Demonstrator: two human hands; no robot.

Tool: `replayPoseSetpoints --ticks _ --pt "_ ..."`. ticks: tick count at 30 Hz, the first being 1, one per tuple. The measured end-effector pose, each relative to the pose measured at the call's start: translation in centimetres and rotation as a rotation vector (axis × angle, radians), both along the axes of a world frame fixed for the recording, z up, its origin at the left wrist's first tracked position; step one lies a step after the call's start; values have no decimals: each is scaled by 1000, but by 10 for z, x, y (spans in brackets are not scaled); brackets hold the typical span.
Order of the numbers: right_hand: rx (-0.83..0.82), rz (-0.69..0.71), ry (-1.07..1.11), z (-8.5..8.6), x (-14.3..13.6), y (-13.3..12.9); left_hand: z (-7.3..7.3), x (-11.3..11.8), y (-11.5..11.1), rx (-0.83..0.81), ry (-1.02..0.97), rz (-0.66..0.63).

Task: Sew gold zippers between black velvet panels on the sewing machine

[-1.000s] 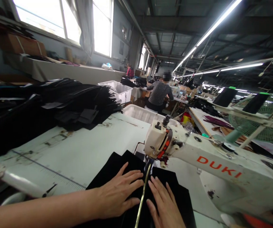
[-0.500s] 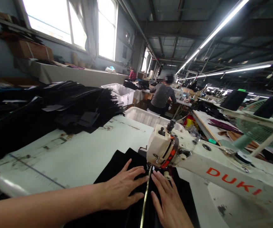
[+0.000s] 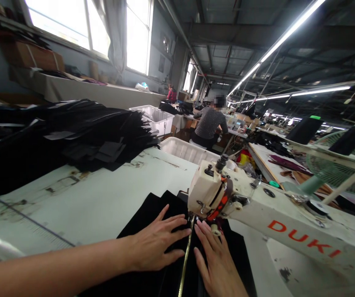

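Black fabric [image 3: 143, 218] lies under the head of a white sewing machine [image 3: 288, 222]. A narrow gold zipper or trim strip [image 3: 183, 264] runs along the fabric up to the presser foot, whose needle area is mostly hidden. My left hand [image 3: 158, 241] rests flat on the cloth left of the strip, fingers spread. On the other side, my right hand [image 3: 216, 258] lies with fingers stretched out, its fingertips close to the machine's foot. Both hands press on the fabric beside the gold strip.
A large pile of black fabric pieces [image 3: 103, 132] covers the table's left side. White plastic bins [image 3: 177, 148] stand behind the table. Farther back a person [image 3: 210, 123] sits at another workstation. Black thread cones [image 3: 304, 134] and a green fan [image 3: 350, 165] are at right.
The view has shifted slightly, moving the table and machine a little left in the picture. Both hands keep nearly the same place on the fabric.
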State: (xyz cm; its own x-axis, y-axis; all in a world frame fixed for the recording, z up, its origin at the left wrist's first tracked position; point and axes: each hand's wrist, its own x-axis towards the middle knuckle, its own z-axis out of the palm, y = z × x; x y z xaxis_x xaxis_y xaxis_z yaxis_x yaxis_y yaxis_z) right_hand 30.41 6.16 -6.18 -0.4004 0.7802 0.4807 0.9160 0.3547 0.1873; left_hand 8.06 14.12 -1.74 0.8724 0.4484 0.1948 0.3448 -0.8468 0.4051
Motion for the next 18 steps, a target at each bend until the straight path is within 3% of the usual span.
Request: replayPoseSetpoints --ticks 13,15,18 --pt "36 -11 -66 6 -2 -2 0 -4 2 -39 -51 -37" --pt "58 -26 -34 11 -2 -5 7 -5 -2 -3 -161 -3" --pt "75 -53 64 22 2 -18 33 -4 -8 64 -403 124"
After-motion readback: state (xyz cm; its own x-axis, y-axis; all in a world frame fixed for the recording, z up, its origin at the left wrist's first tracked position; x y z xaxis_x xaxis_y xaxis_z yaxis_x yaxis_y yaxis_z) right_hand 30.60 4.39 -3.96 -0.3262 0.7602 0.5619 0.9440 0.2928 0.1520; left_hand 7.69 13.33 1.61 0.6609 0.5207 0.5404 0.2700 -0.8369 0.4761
